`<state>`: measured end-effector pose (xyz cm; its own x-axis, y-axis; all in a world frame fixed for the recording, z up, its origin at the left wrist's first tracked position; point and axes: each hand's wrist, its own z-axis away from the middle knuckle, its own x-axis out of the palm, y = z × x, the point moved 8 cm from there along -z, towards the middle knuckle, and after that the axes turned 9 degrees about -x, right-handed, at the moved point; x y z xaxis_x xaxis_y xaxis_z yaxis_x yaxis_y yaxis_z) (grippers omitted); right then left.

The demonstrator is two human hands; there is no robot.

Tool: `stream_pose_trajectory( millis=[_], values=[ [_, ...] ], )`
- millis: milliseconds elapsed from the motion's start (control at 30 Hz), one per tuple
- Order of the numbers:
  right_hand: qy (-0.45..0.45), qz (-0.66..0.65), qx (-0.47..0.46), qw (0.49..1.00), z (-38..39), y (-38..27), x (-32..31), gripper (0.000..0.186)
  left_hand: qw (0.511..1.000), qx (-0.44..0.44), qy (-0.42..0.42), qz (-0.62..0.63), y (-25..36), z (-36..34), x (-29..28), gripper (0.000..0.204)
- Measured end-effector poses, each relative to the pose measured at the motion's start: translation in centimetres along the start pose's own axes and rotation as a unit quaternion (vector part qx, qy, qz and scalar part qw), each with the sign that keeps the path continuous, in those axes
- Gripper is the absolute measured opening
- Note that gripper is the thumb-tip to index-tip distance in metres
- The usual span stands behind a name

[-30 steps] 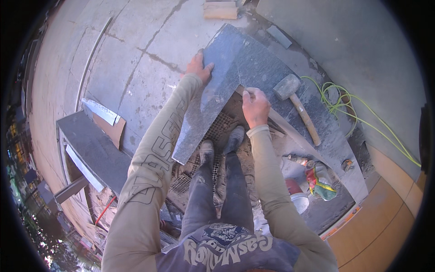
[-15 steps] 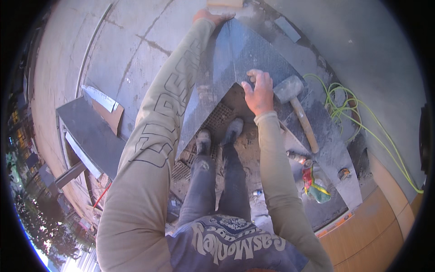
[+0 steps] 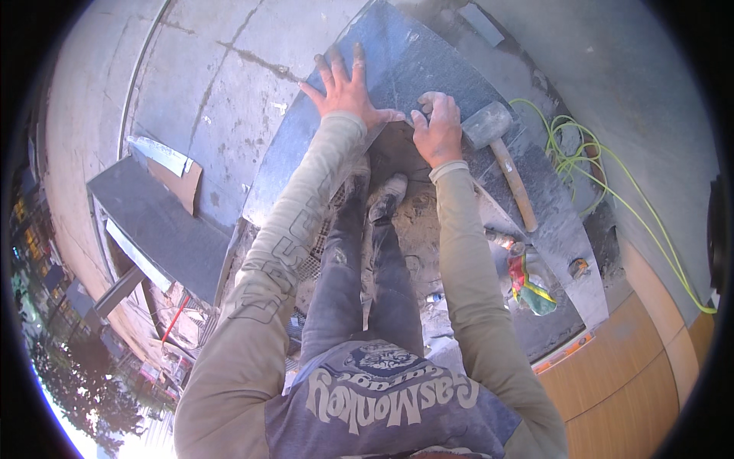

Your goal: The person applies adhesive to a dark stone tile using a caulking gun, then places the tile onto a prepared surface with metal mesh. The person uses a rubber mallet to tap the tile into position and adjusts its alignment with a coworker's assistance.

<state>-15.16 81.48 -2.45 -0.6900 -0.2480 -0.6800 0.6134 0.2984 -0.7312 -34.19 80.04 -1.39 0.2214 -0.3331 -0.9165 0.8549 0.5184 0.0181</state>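
My left hand (image 3: 345,92) lies with fingers spread on a blue-grey stone slab (image 3: 287,157), its thumb pointing toward my right hand. My right hand (image 3: 438,134) is beside the inner corner of the dusty stone surface, fingers loosely curled and thumb apart from them. Nothing shows in its grasp. Just right of it a mallet (image 3: 501,157) with a grey head and wooden handle rests on the neighbouring dark slab (image 3: 562,233). Between the slabs my feet (image 3: 388,195) stand in a dusty recess.
A green cord (image 3: 573,157) lies coiled at the right, by a grey wall (image 3: 650,92). A colourful plastic bag (image 3: 529,289) is near my right forearm. Wood-toned panels (image 3: 619,382) are at lower right. A dark slab (image 3: 157,218) sits on the left, a cardboard piece (image 3: 180,183) at its edge.
My left hand has come back from the slab's far edge to its near part beside the inner corner, fingers now spread. My right hand stays near the corner. The view has shifted slightly.
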Motion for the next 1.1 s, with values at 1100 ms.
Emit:
stream_pose_trajectory(
  millis=[1100],
  values=[
    [-0.007, 0.002, -0.009, 1.0, -0.8, -0.2, 0.5, 0.026, 0.926, 0.019, 0.113, 0.361, -4.7, -14.0, -2.5, 0.118]
  ],
)
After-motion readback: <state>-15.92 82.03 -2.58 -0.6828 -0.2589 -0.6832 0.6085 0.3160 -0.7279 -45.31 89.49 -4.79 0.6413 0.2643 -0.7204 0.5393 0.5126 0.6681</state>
